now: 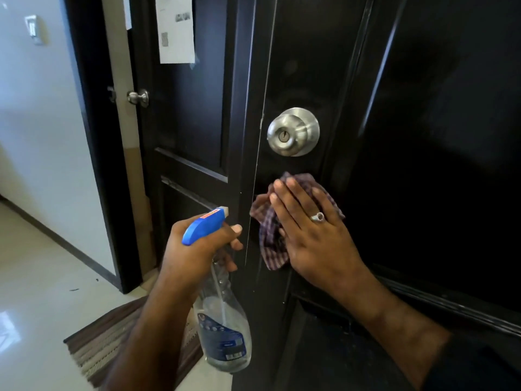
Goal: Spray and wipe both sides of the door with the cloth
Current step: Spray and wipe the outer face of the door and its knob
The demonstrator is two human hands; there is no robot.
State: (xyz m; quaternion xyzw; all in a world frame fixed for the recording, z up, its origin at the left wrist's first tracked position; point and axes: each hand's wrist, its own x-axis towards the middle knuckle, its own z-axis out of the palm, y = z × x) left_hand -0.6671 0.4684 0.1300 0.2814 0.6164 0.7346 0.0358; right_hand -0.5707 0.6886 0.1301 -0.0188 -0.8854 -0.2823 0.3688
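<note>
The spray bottle (222, 320) hung nearest the camera, a clear plastic body with a dark label and little liquid showing, gripped at its neck by the left hand (197, 249); those fingers (235, 244) were curled round the neck under the blue trigger head, the nozzle aimed toward the door edge. Judged by its thin walls and low fill, the bottle would be light and a little slick if wet; the neck below the trigger looked the sound place to hold it. Beyond it the right hand (313, 235) lay flat on the cloth (270, 244), its fingers (284, 198) straight and close together, pressing the checked fabric against the door (423, 136); a ring (318, 217) showed on one finger. The cloth sat just below the steel knob (293, 131), near the door's edge; it was soft and limp, bunched in folds under the palm, so it would probably slide and rumple unless held down by a broad, flat press like this one. The door was dark, glossy and panelled; such a finish likely shows streaks and lets a damp cloth glide easily. To the left stood a second dark door (186, 114) with its own small knob (138, 97) and a paper notice (176, 29); a striped mat (112, 342) lay on the pale floor (42, 277).
</note>
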